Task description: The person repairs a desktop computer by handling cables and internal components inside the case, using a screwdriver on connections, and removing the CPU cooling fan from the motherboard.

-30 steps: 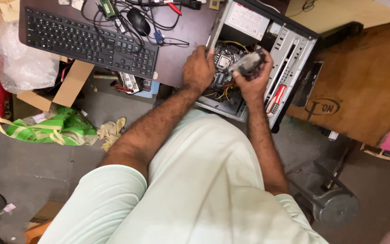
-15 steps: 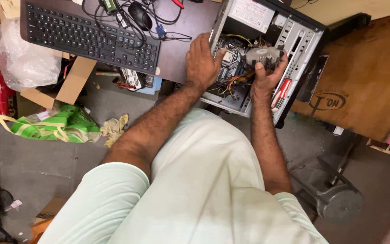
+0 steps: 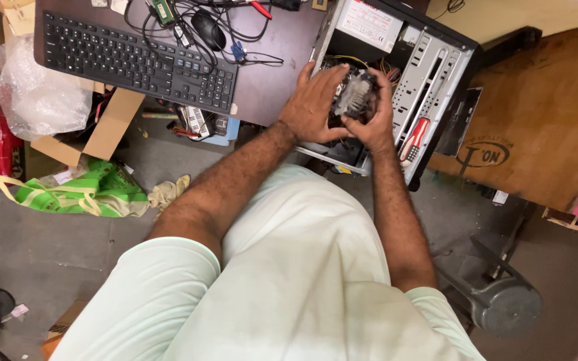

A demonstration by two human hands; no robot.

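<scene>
An open computer case (image 3: 436, 73) lies on its side at the edge of a dark desk (image 3: 282, 47). Both hands are inside it, closed around a grey finned cooler with a fan (image 3: 354, 93). My left hand (image 3: 312, 103) grips the cooler's left side. On the other side, my right hand (image 3: 376, 120) wraps the cooler from the right and below. Coloured wires show behind the cooler. The board under it is mostly hidden by my hands.
A red-handled screwdriver (image 3: 413, 139) rests on the case's edge. A black keyboard (image 3: 138, 60), a mouse (image 3: 207, 28) and tangled cables lie on the desk. On the floor are a green bag (image 3: 78, 194), cardboard (image 3: 112, 124), a plastic bag (image 3: 35, 93) and a chair base (image 3: 503, 301).
My right hand has lowered the cooler deeper into the case, and my left hand has shifted from the case's edge onto the cooler. The view has tilted slightly.
</scene>
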